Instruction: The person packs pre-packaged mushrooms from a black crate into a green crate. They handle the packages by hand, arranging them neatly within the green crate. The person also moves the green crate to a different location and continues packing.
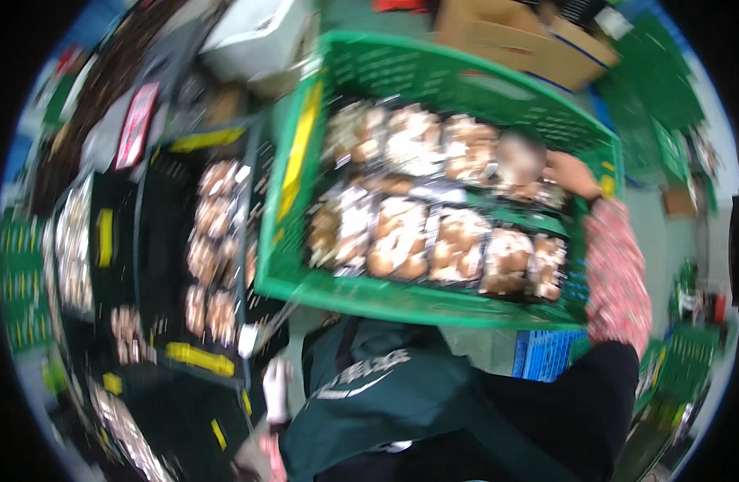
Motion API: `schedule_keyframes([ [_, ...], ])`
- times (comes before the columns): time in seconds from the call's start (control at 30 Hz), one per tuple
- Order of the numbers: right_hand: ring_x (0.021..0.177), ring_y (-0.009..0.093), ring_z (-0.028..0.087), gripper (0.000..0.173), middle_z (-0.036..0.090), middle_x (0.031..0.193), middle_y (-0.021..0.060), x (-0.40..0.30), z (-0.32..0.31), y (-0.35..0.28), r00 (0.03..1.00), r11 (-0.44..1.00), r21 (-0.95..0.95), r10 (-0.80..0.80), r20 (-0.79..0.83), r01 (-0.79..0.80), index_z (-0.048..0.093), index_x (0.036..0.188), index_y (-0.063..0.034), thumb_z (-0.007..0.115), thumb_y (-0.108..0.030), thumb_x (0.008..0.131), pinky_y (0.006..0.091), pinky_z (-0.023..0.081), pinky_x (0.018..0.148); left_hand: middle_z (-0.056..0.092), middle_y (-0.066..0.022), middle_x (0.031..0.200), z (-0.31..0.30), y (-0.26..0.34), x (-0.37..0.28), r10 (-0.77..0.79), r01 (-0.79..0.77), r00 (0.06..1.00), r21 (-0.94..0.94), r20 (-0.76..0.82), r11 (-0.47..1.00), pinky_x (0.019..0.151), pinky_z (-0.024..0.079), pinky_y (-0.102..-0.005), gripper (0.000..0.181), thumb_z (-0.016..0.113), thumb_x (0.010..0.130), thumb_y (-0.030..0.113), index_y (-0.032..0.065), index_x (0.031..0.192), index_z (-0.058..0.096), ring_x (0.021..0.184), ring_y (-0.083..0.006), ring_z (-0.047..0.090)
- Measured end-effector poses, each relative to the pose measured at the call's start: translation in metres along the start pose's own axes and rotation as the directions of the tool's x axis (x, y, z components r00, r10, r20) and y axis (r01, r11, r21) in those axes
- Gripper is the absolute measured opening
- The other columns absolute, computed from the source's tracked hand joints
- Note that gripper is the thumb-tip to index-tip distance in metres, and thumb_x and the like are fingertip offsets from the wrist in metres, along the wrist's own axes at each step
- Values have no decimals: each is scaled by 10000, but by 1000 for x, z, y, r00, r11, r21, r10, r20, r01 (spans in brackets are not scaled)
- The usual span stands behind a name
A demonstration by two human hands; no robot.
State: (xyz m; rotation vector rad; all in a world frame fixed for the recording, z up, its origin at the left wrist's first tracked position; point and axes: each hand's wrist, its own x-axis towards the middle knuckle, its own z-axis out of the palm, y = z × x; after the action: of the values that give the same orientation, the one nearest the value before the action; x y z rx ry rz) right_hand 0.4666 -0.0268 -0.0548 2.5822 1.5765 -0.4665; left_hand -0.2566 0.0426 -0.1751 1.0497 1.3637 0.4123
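A green plastic crate (pixel 441 304) stands in front of me with two rows of packed brown mushrooms in it. My right hand (pixel 573 175) reaches in at its right end, by the far row. Its fingertips meet a blurred patch at a mushroom pack (pixel 529 191), so their grip is hidden. A black band circles that wrist, below a pink patterned sleeve. In the near row lies a mushroom pack (pixel 398 238) with a shiny, film-like top. My left hand (pixel 277 385), seemingly in a white glove, hangs low beside the black crates; motion blur hides its fingers.
On the left, a black crate (pixel 191 355) with yellow marks holds more mushroom packs (pixel 216 250). A white box (pixel 255 39) and cardboard boxes (pixel 514 45) stand beyond the green crate. Below it on the floor is a blue crate (pixel 541 355).
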Motion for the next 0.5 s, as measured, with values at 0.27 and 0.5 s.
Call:
schedule_keyframes([
  [0.27, 833, 201, 667, 304, 689, 885, 96, -194, -37, -210, 901, 624, 702, -430, -58, 343, 638, 1002, 0, 568, -268, 877, 306, 510, 762, 576, -60, 1067, 35, -14, 30, 65, -256, 827, -271, -558, 928, 870, 404, -277, 313, 587, 935, 223, -14, 1135, 545, 950, -147, 522],
  [0.5, 844, 351, 643, 289, 659, 926, 186, -290, 243, -300, 945, 866, 496, -112, 307, -58, 607, 1056, -15, 564, -272, 931, 391, 504, 749, 522, -51, 1264, 26, 0, 13, 102, -276, 940, -549, -326, 789, 931, 376, -319, 395, 563, 949, 234, 67, 1297, 480, 1145, -140, 487],
])
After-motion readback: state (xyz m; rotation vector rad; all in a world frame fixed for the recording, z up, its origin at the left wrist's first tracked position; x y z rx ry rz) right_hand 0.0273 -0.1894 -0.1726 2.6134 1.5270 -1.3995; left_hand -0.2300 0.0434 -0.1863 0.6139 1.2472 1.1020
